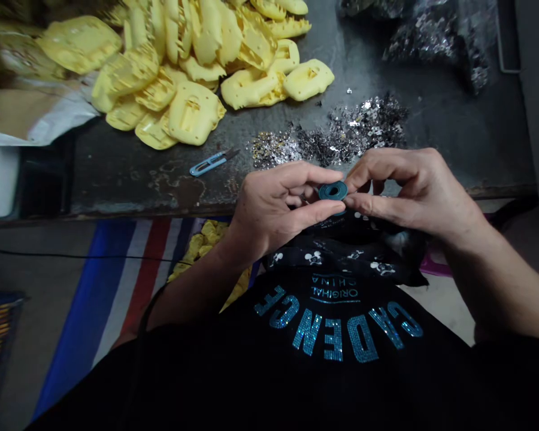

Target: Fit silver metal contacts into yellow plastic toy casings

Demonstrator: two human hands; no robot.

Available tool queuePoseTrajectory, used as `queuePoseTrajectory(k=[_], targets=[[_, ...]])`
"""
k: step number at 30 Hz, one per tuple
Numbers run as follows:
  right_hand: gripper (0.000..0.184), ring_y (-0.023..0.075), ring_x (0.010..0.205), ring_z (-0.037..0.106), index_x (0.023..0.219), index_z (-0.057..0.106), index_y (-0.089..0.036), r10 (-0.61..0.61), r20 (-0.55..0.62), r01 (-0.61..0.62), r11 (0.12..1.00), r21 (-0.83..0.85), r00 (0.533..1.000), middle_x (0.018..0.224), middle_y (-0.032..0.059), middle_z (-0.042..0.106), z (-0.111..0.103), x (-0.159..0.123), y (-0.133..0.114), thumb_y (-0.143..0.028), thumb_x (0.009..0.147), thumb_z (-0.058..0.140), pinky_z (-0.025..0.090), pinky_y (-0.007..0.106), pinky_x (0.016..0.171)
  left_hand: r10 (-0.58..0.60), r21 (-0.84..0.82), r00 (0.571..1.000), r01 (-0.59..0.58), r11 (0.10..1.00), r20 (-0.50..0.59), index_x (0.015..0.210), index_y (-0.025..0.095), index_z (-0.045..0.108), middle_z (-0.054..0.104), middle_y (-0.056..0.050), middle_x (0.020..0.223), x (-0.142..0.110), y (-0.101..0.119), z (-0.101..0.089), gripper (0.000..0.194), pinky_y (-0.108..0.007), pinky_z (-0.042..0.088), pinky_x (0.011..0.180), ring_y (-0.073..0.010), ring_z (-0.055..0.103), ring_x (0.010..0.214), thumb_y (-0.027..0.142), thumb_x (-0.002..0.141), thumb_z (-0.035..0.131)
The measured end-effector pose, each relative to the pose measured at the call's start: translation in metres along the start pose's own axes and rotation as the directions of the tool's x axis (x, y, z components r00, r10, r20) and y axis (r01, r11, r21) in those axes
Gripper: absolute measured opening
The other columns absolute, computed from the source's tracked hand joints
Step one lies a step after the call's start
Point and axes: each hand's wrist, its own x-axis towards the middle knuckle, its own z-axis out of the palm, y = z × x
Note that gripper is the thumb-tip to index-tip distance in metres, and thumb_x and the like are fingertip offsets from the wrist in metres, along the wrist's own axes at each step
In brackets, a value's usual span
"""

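A small dark teal roll with a hole in its middle, like a roll of tape (pixel 333 191), is held over my lap, just off the table's front edge. My left hand (pixel 284 200) pinches it between thumb and fingers. From the other side, my right hand (pixel 399 185) has its thumb and forefinger closed at the roll's right rim; whether a loose end lies between those fingertips is too small to make out. Just beyond my hands lies a heap of tiny shiny metal pieces (pixel 336 131). Blue-handled thread snips (pixel 213 162) rest left of the heap.
Yellow plastic shells (pixel 196 112) are piled at the back left of the dark table (pixel 130 185), beside a paper sack (pixel 31 114). Clear bags of metal pieces (pixel 435 36) lie at the back right. A striped sack (pixel 117 281) with yellow parts stands below the edge. A thin cable (pixel 81 255) crosses at left.
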Motion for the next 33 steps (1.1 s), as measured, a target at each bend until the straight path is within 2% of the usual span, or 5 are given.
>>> queuePoseTrajectory(k=[4,13,20,27,33], targets=[[0.029,0.0133,0.068,0.063,0.085,0.08,-0.021,0.035,0.006,-0.035,0.998,0.045,0.999,0.081,0.0004,0.076,0.003,0.001,0.001,-0.048,0.093,0.087,0.048,0.03,0.064,-0.03,-0.065,1.0,0.03,0.997,0.007,0.106,0.026,0.083,0.078,-0.002,0.09,-0.002,-0.001,0.002,0.021,-0.03,0.06,0.06,-0.0146,0.072,0.07,0.038,0.091,0.092],[0.027,0.0139,0.069,0.064,0.081,0.078,-0.021,0.084,0.007,-0.084,0.982,0.167,0.996,0.079,-0.0004,0.075,0.01,0.0,0.003,-0.044,0.089,0.09,0.048,0.029,0.065,0.154,0.007,0.988,-0.154,0.988,-0.015,0.099,0.026,0.085,0.077,-0.001,0.091,0.001,-0.001,0.001,0.007,-0.026,0.047,0.048,-0.0092,0.066,0.063,0.026,0.093,0.089],[0.026,0.0116,0.067,0.056,0.078,0.072,-0.018,0.184,-0.102,-0.15,0.949,0.278,0.978,0.075,-0.0021,0.068,0.033,-0.004,0.008,-0.035,0.085,0.09,0.043,0.027,0.063,0.179,0.146,0.983,-0.171,0.974,-0.039,0.098,0.024,0.087,0.081,-0.001,0.095,-0.001,0.003,0.003,0.005,-0.025,0.059,0.065,-0.0118,0.073,0.076,0.022,0.094,0.087],[0.036,0.0098,0.063,0.054,0.089,0.08,-0.016,0.294,0.089,-0.299,0.817,0.493,0.952,0.075,-0.0008,0.07,0.023,-0.007,0.008,-0.048,0.083,0.095,0.039,0.025,0.056,0.127,-0.013,0.992,-0.127,0.992,-0.026,0.091,0.019,0.083,0.081,0.0,0.088,0.003,0.003,0.002,0.011,-0.015,0.058,0.051,-0.0077,0.074,0.059,0.008,0.091,0.083],[0.037,0.012,0.066,0.059,0.08,0.08,-0.016,0.322,0.079,-0.325,0.85,0.414,0.943,0.074,0.0014,0.073,0.02,-0.003,0.005,-0.048,0.077,0.098,0.043,0.025,0.059,0.304,0.25,0.953,-0.295,0.922,0.003,0.094,0.022,0.084,0.082,-0.001,0.09,0.004,0.002,-0.001,0.009,-0.022,0.06,0.065,-0.0113,0.075,0.075,0.013,0.091,0.087]])
